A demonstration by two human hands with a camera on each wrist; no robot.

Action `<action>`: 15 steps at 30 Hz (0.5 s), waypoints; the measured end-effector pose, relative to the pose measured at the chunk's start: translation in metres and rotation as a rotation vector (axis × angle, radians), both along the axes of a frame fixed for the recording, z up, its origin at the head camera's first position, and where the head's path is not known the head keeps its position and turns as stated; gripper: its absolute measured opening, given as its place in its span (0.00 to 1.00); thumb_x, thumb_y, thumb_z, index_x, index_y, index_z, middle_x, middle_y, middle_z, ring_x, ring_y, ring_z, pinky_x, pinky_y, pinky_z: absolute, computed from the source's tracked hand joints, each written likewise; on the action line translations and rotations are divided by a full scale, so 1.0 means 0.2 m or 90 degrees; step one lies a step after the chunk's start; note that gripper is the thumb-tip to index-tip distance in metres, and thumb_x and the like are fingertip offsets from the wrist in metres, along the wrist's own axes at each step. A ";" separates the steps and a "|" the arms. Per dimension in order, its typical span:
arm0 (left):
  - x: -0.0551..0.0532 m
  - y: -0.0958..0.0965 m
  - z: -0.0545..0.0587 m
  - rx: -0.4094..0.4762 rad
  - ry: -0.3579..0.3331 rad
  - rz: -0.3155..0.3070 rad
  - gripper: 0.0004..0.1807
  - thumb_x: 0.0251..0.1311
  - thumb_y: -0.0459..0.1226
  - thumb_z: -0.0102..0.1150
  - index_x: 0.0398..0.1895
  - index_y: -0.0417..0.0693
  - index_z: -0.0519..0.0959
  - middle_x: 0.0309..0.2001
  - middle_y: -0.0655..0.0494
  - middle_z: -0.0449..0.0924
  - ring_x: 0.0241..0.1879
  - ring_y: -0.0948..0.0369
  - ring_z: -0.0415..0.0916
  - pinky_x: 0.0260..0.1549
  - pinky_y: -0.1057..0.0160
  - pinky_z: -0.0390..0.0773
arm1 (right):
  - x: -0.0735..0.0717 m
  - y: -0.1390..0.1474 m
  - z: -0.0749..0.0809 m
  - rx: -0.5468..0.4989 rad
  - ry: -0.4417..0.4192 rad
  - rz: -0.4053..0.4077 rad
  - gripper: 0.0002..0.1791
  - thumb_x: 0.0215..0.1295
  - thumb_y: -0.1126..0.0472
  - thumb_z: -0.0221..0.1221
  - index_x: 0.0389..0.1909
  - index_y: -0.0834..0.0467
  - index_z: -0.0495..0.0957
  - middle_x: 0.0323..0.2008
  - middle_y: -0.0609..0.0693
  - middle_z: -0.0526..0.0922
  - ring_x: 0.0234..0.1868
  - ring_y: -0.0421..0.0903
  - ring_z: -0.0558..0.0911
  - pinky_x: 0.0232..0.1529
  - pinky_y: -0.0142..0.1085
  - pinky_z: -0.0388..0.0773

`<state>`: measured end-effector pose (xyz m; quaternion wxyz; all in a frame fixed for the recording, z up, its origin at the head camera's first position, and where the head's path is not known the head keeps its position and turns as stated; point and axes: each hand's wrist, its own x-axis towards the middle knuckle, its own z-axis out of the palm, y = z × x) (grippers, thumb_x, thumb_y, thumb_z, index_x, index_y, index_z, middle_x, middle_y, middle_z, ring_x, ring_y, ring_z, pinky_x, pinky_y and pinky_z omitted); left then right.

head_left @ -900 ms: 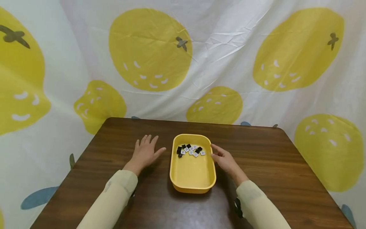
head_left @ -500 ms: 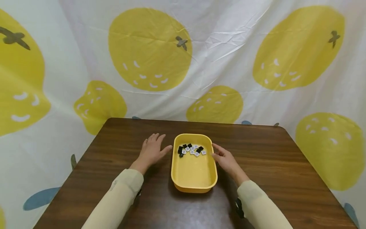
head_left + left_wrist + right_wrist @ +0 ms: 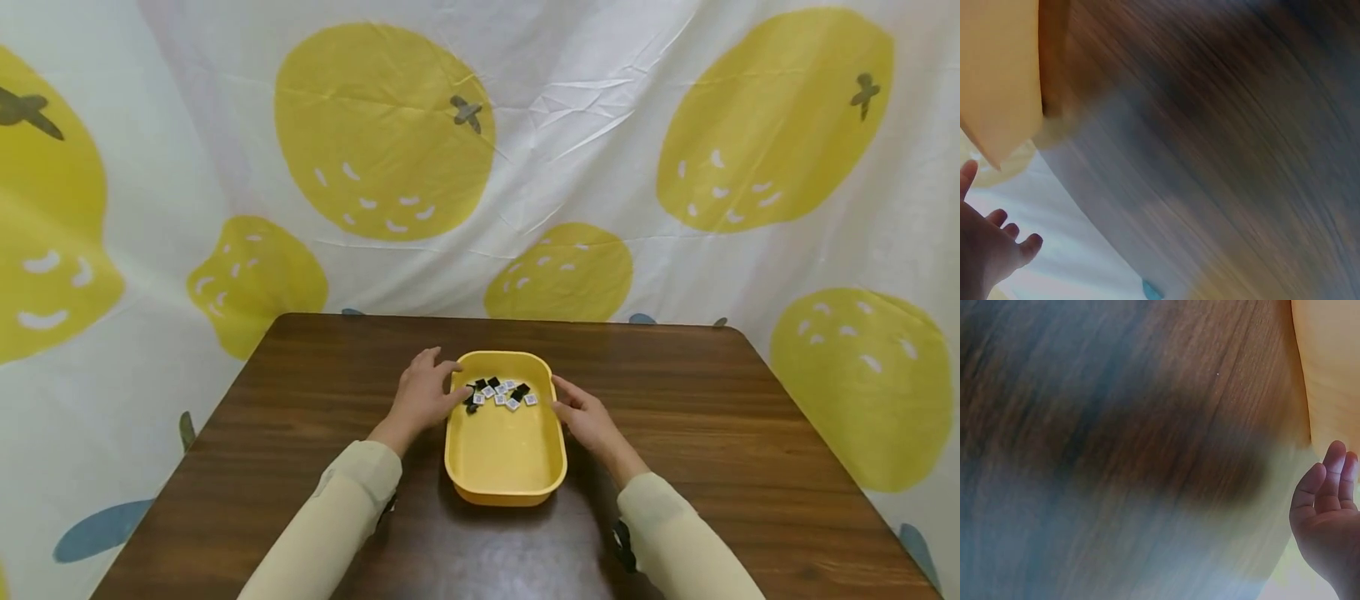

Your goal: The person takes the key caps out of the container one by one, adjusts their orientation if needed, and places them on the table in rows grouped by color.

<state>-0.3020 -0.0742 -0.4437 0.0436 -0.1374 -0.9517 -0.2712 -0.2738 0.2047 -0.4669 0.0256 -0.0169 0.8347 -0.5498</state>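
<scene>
A yellow plastic tray (image 3: 504,454) with raised sides sits on the table in the head view. Several small square tiles, white ones (image 3: 513,405) with printed marks and black ones (image 3: 522,390), lie in its far half. My left hand (image 3: 422,398) is at the tray's left rim, its thumb reaching over the edge near the tiles and the other fingers spread loosely. On the opposite side, my right hand (image 3: 592,423) has its fingertips and thumb right at the rim; in the right wrist view its fingers (image 3: 1334,464) lie loosely extended beside the tray's outer wall (image 3: 1332,375).
The dark wooden table (image 3: 705,417) extends around the tray on all sides. Behind its far edge hangs a white cloth (image 3: 570,117) printed with big yellow lemons.
My left hand has moved right, from the bare table to the tray's left rim, its thumb now over the edge. The right hand stays at the right rim, and the tiles lie as before.
</scene>
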 end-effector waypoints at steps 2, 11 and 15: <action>0.00 0.02 -0.01 -0.002 -0.012 0.003 0.23 0.65 0.51 0.63 0.58 0.51 0.80 0.74 0.39 0.56 0.74 0.42 0.47 0.69 0.39 0.51 | 0.00 0.00 0.00 -0.001 -0.001 0.001 0.28 0.72 0.65 0.53 0.72 0.60 0.65 0.34 0.54 0.75 0.31 0.52 0.73 0.30 0.39 0.72; 0.00 0.09 -0.05 -0.024 -0.035 0.012 0.18 0.63 0.50 0.64 0.52 0.53 0.85 0.72 0.36 0.58 0.73 0.40 0.48 0.67 0.37 0.53 | 0.00 0.00 0.00 -0.006 -0.005 0.000 0.28 0.72 0.66 0.53 0.72 0.61 0.65 0.32 0.53 0.74 0.31 0.53 0.73 0.28 0.37 0.71; 0.00 0.10 -0.04 -0.038 -0.052 0.024 0.18 0.64 0.50 0.63 0.52 0.54 0.85 0.71 0.35 0.59 0.73 0.39 0.49 0.66 0.37 0.55 | 0.00 0.00 0.00 -0.002 -0.004 0.001 0.28 0.72 0.66 0.53 0.72 0.61 0.64 0.32 0.53 0.73 0.31 0.53 0.73 0.28 0.37 0.72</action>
